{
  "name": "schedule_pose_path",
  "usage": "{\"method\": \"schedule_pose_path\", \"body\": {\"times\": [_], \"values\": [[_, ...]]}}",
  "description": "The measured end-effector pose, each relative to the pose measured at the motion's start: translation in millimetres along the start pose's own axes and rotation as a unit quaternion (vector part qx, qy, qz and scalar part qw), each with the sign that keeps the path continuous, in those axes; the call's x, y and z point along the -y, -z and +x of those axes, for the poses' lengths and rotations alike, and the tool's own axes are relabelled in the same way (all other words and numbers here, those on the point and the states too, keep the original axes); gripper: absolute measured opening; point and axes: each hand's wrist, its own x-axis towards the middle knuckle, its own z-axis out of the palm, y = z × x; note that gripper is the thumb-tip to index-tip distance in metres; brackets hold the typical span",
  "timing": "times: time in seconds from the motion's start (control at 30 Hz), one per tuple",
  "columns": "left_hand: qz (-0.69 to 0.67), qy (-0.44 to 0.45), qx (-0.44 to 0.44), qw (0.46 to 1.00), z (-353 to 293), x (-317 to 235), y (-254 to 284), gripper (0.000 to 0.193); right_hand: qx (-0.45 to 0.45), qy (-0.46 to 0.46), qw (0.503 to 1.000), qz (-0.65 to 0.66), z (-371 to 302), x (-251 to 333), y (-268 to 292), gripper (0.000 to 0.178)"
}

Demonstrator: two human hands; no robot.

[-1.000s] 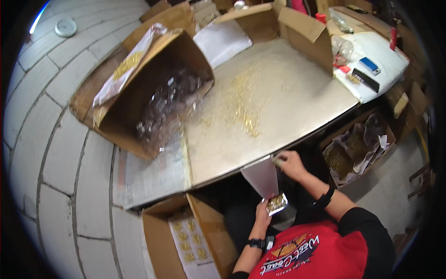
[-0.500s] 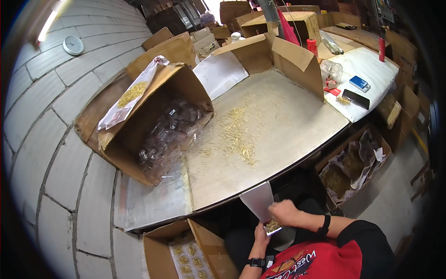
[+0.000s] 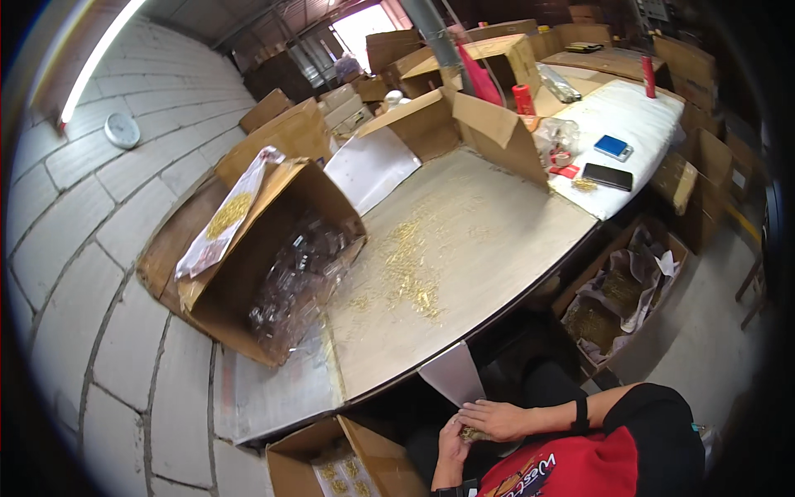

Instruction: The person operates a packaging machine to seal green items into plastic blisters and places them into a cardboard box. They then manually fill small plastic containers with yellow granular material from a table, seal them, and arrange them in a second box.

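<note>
A small pack (image 3: 469, 433) of thin, golden pieces sits low in the scene, just below the near edge of a pale counter (image 3: 517, 224), between a seated worker's two hands. Only a sliver of it shows: a tangled, glinting, brassy heap, the rest hidden by fingers, so its full shape cannot be told. The left hand (image 3: 451, 447) holds the pack from the seven o'clock side, its fingers curled around it; the right hand (image 3: 499, 421) lies across the top, fingers together and nearly flat, though whether it grips cannot be told. A smooth whitish sheet (image 3: 454, 377) slopes down toward the hands from eleven o'clock. Beyond it, also toward eleven, loose golden slivers (image 3: 418, 286) lie scattered over the counter, thickest in a ragged streak. Toward ten o'clock, a tipped cardboard carton (image 3: 219, 319) spills clear plastic pieces (image 3: 298, 265). An open box (image 3: 385, 455) near nine o'clock holds golden clusters (image 3: 338, 479) on a pale backing; another, a paper-lined carton (image 3: 633, 352) between one and two, holds darker golden heaps (image 3: 621, 290).
</note>
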Motion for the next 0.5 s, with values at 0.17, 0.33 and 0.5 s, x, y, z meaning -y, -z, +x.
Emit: {"method": "schedule_pose_path", "body": {"times": [0.17, 0.33, 0.5], "values": [[-0.006, -0.02, -0.045, 0.999, 2.8, -8.0, -22.3, 0.034, -0.038, 0.004, 0.999, 0.018, -4.4, 3.3, 12.4, 0.054], [-0.019, -0.036, -0.028, 0.999, 5.5, -14.2, -57.1, 0.036, -0.074, -0.025, 0.997, -0.016, -13.9, 1.1, 25.6, 0.055], [0.021, -0.044, 0.035, 0.998, 20.0, -5.1, -82.1, 0.031, -0.072, -0.101, 0.992, -0.032, -24.9, -4.7, 45.4, 0.052]]}}
